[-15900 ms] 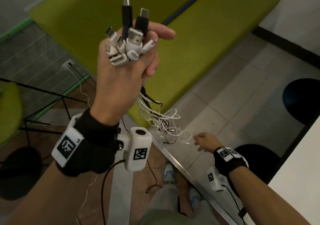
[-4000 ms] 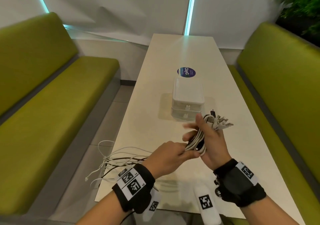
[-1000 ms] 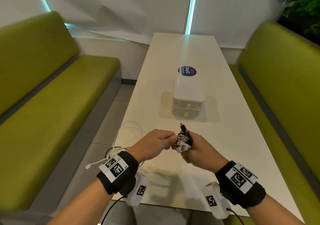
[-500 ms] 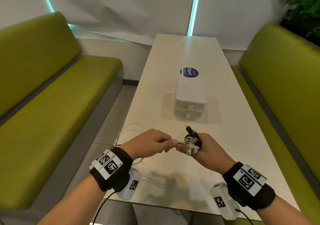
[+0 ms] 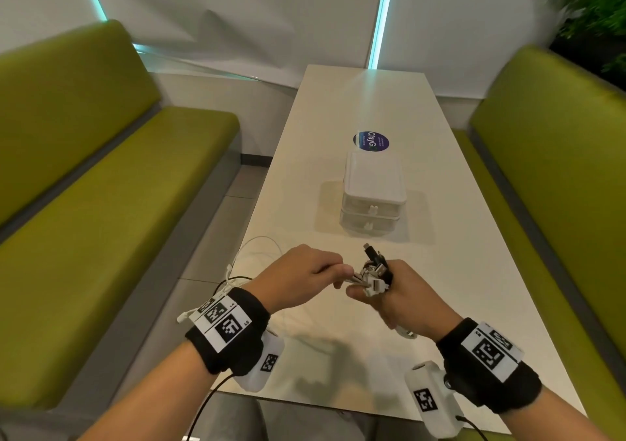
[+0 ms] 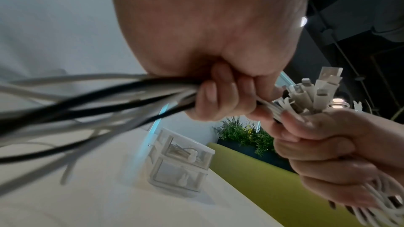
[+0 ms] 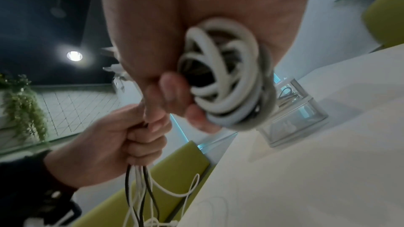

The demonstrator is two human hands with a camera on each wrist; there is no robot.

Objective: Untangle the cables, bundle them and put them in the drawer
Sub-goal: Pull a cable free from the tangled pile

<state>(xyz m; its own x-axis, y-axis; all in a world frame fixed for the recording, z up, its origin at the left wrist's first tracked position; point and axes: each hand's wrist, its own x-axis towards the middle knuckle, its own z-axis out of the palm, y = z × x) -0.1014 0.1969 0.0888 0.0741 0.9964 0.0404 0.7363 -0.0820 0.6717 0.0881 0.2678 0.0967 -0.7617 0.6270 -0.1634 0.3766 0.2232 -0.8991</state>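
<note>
My right hand (image 5: 389, 291) grips a bunch of white and black cables just below their plugs (image 5: 374, 271), which stick up out of the fist. In the right wrist view, cable loops (image 7: 220, 82) are wound around that hand. My left hand (image 5: 305, 274) (image 6: 218, 96) holds the same strands right beside it, and the loose cables (image 6: 87, 99) trail from it to the left. Their slack (image 5: 244, 264) hangs over the table's left edge. A small white two-drawer box (image 5: 372, 196) stands on the table beyond my hands, both drawers pushed in.
The white table (image 5: 440, 271) runs away from me with a round blue sticker (image 5: 371, 140) behind the box. Green benches (image 5: 118, 203) flank it on both sides. A plant (image 5: 596, 10) stands at the far right. The upper drawer (image 6: 186, 153) has cables inside.
Since a second ago the slack loop at the table's left edge has grown shorter as cable is drawn toward my hands. Both hands stay close together above the near table.
</note>
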